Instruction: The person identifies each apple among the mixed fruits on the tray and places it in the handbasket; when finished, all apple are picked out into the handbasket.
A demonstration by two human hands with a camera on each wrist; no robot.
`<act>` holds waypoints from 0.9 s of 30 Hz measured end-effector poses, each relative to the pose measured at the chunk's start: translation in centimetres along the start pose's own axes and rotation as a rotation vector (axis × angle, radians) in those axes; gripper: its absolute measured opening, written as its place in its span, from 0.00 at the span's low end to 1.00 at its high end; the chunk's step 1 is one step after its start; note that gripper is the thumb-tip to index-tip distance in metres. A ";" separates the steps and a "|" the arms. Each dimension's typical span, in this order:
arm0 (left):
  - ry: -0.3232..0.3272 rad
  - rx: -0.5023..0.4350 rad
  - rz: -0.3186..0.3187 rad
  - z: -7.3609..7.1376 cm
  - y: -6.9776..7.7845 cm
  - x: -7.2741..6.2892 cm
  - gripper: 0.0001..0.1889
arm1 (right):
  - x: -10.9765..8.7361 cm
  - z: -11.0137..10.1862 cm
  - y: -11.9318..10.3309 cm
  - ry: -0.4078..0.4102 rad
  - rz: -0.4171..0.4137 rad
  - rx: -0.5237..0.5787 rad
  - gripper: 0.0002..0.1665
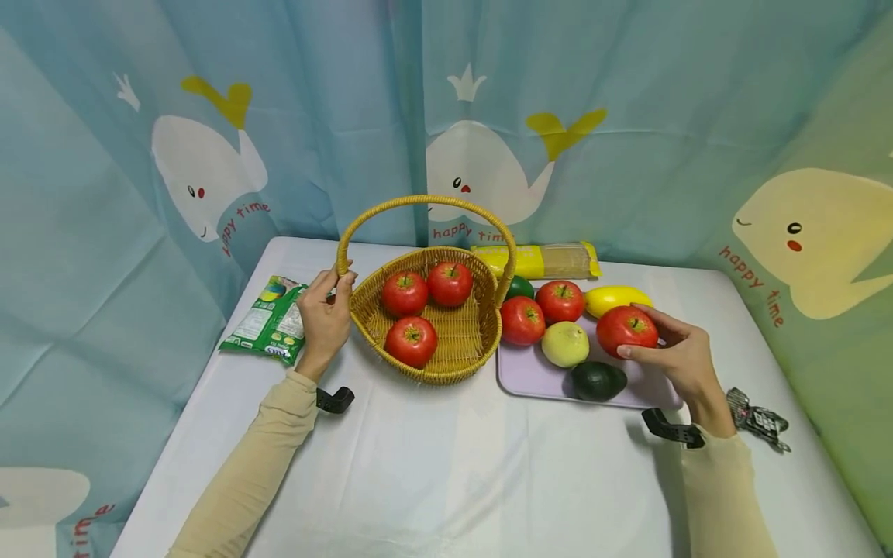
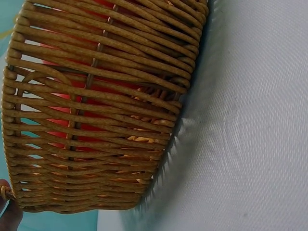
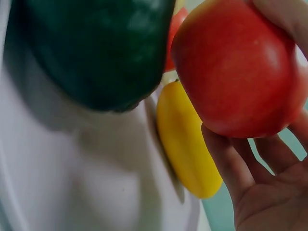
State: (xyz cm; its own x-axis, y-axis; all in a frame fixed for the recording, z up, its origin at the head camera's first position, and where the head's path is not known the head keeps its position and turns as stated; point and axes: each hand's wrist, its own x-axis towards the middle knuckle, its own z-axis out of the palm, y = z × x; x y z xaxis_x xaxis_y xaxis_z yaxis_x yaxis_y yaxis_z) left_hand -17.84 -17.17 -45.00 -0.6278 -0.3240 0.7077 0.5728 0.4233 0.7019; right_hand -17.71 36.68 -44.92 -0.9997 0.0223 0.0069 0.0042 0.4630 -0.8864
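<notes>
A red apple [image 1: 621, 332] is in the right hand [image 1: 687, 356], thumb on the near side and fingers on the far side, held over the right part of a pale purple tray [image 1: 519, 381]. Just behind it on the tray is a long yellow fruit [image 1: 617, 299], which the right wrist view shows past the apple's edge. To the left of the held apple sit a pale yellow-green fruit [image 1: 563, 346] and, nearer the front edge, a dark green avocado [image 1: 598, 381]. Two more apples [image 1: 560, 301] stand side by side toward the left of the tray, with a green fruit [image 1: 519, 287] partly hidden behind them. Next to the tray's left side is a woven basket [image 1: 462, 345] with three apples [image 1: 412, 342] inside, two at the back and one nearer the front. The left hand [image 1: 325, 314] pinches the lower left end of its tall handle [image 1: 432, 200]. Behind the basket and tray lies a yellow pack of noodles [image 1: 558, 261]; left of the basket, partly behind the left hand, is a green packet [image 1: 268, 322]. A small dark object [image 1: 759, 421] lies beside the right wrist. All this is on a white table [image 1: 432, 465], before a blue whale-print curtain [image 1: 370, 116].
</notes>
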 end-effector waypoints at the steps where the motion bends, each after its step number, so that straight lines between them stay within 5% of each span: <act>1: -0.002 -0.003 -0.001 0.0 0.4 0.1 0.10 | 0.0 0.0 -0.1 0.009 -0.003 0.004 0.43; 6: -0.011 -0.005 -0.022 -0.2 1.6 0.3 0.10 | 0.2 0.2 -0.8 0.026 -0.040 0.086 0.41; 14: -0.011 0.003 -0.019 -0.2 1.4 0.2 0.10 | 0.3 0.9 -2.5 -0.061 -0.154 0.342 0.43; 27: 0.000 0.010 -0.025 -0.2 1.5 0.2 0.10 | 0.7 2.8 -5.9 -0.156 -0.258 0.269 0.43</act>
State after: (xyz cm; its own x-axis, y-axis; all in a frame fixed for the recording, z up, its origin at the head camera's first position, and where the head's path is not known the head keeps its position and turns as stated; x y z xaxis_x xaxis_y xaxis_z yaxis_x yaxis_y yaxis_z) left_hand -17.01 -16.75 -43.83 -0.6418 -0.3351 0.6897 0.5513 0.4235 0.7188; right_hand -18.49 31.48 -41.04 -0.9587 -0.2086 0.1934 -0.2331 0.1866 -0.9544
